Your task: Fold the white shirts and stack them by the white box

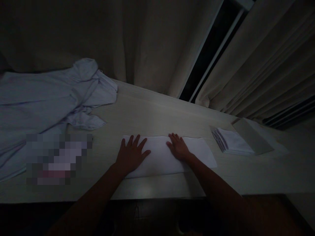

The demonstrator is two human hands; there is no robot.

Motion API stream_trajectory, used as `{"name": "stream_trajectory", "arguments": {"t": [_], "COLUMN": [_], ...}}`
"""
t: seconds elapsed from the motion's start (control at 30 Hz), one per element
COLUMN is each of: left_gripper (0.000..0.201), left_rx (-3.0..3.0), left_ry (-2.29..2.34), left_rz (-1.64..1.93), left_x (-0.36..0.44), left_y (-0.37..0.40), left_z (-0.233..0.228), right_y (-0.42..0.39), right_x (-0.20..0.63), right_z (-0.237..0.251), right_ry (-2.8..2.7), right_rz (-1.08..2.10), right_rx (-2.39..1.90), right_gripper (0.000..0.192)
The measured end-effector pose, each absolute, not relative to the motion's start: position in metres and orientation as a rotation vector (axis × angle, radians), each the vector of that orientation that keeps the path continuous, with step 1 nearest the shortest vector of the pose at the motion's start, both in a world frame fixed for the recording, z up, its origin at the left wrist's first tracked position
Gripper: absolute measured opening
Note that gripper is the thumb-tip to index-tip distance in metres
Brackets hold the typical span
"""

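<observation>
Spreading across the near middle of the long pale wooden table (157, 111), a white folded rectangular cloth (161, 157) is seen lying flat, its long side running along the table's front edge. The cloth is smooth and even, with straight edges and squared corners, and its right end (201, 150) is left uncovered. It is pressed down by both hands.

Behind the table, heavy beige curtains (152, 42) are hung, parted by a dark gap with a white window frame (209, 52). On the left part of the table a large crumpled pale lilac garment (46, 98) is spread out, well apart from the cloth; part of the area below it is blurred out and cannot be made out.

To the right of the cloth, a small stack of folded white cloths (232, 141) is laid, near it but not touching. Just beside that stack, on its far side, a flat pale board-like object (253, 137) is seen; what it is cannot be told, and nothing is seen held inside it.

The left hand (131, 155) is laid flat on the left end of the cloth, palm down, fingers spread wide, with nothing gripped. The right hand (178, 147) is laid flat on the middle of the cloth, fingers extended and close together, likewise gripping nothing.
</observation>
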State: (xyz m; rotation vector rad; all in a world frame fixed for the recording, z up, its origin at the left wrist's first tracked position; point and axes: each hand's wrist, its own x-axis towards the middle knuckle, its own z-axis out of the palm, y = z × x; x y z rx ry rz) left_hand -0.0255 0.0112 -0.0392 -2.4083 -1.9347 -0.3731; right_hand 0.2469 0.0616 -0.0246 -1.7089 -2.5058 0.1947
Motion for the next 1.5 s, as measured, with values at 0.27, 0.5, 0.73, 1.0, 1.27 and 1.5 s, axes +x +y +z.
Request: {"name": "stream_trajectory", "arguments": {"t": [0.27,0.5,0.73,1.0,1.27,1.5], "left_gripper": [0.071,0.067,0.062,0.062,0.074,0.089], "left_rx": [-2.434,-2.605,-2.726,-2.745,-2.657,-2.56], "left_ry": [-1.908,-1.529,-1.458,-1.412,-1.462,-1.478], "left_rz": [-0.366,-0.499,-0.506,-0.542,-0.524,-0.482], "left_x": [-0.035,0.013,0.024,0.018,0.002,-0.053], "left_y": [0.014,-0.013,-0.031,-0.025,-0.031,-0.059], "left_z": [-0.038,-0.023,-0.048,-0.052,-0.057,-0.071], "right_y": [0.072,0.004,-0.037,-0.023,-0.02,-0.076], "right_x": [0.361,0.287,0.227,0.389,0.429,0.42], "right_z": [-0.029,-0.015,-0.032,-0.031,-0.041,-0.037], "right_ry": [-2.152,-2.413,-2.498,-2.274,-2.154,-2.414], "right_rz": [-0.035,-0.086,0.001,0.024,-0.025,-0.123], "right_rx": [-2.114,-1.741,-1.595,-1.982,-2.11,-1.784], "right_gripper": [0.065,0.069,0.061,0.057,0.058,0.065]}}
